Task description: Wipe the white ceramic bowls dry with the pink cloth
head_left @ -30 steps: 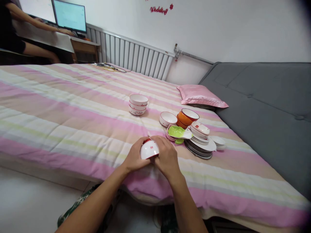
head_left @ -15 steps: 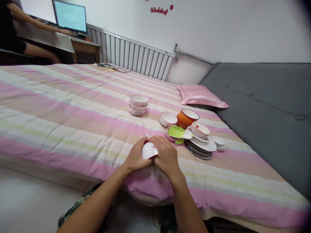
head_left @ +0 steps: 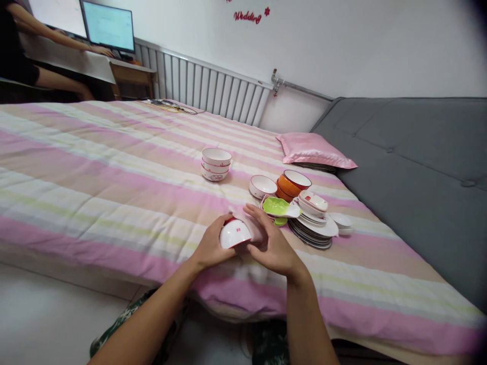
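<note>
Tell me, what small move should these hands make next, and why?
Probably close the right hand gently on what looks like a pale cloth and bring it against the white bowl. The left hand already grips the bowl, while the right hand's thumb and fingers stand apart, with the cloth between that hand and the bowl.

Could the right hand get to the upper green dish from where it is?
Probably yes: the upper green dish lies just beyond the right hand, its green top uncovered. That hand looks open, while the left hand holds the white bowl.
</note>
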`<state>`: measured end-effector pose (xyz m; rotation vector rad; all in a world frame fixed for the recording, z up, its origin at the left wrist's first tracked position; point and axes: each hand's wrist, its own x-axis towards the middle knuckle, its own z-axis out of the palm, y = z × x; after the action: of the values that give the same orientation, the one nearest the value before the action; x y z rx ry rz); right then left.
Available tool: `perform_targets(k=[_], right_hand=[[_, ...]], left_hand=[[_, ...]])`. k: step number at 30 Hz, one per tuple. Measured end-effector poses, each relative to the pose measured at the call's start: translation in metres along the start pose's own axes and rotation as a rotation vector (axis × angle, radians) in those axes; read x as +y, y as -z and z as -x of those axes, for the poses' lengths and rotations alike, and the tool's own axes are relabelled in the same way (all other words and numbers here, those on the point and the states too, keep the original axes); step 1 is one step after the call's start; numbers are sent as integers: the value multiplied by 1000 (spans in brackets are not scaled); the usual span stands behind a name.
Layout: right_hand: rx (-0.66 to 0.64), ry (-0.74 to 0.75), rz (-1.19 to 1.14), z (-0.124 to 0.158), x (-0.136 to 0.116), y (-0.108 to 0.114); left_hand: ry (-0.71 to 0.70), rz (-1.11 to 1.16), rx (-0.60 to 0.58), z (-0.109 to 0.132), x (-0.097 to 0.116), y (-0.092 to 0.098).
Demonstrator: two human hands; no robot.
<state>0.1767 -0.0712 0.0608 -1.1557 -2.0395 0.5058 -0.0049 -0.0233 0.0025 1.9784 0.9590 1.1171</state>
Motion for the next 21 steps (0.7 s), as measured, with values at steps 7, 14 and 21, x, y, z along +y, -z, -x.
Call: perform_targets(k=[7, 14, 21], right_hand=[[20, -33, 172, 1, 13, 0], [151, 53, 240, -9, 24, -20], [260, 98, 143, -13, 30, -31]], left_hand=[[-31, 0, 6, 1, -1, -1], [-13, 13, 9, 2, 1, -1], [12, 13, 5, 1, 3, -1]])
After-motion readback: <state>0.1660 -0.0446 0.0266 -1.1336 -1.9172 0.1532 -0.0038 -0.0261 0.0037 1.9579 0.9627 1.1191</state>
